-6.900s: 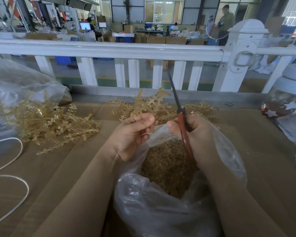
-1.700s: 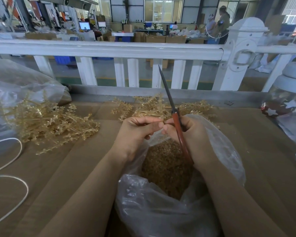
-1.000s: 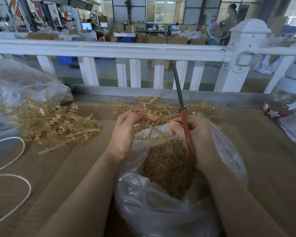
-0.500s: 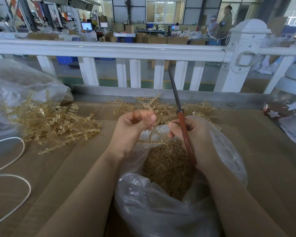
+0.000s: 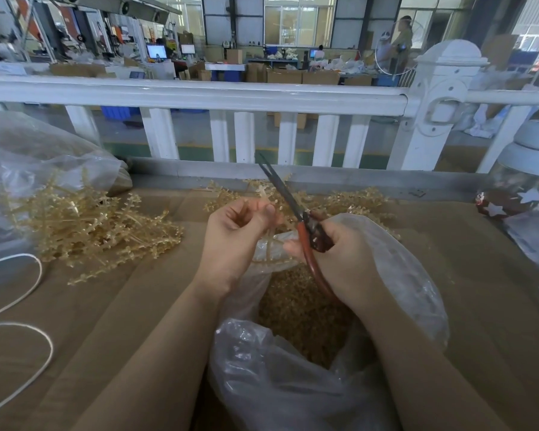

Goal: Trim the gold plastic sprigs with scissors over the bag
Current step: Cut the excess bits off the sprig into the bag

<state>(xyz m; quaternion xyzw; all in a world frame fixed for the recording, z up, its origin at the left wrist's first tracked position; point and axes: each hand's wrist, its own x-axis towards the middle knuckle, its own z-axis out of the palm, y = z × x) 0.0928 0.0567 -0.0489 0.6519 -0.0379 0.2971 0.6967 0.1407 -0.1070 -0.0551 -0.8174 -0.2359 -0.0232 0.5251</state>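
Scissors now tilted left, blades parted; right hand grips them, left hand pinches a sprig over the bag.

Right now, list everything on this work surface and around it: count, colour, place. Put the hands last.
clear plastic bag of gold trimmings: one, open, centre, under the hands
red-handled scissors: one, blades slightly open, above the bag
gold plastic sprig: one, in the left hand
loose gold sprig pile: one, left
far gold sprig pile: one, behind the bag
second clear bag: one, far left
white cord: looped, left edge
star-patterned jar with white lid: one, right
white railing: behind the surface
left hand: pinches the sprig
right hand: grips the scissors
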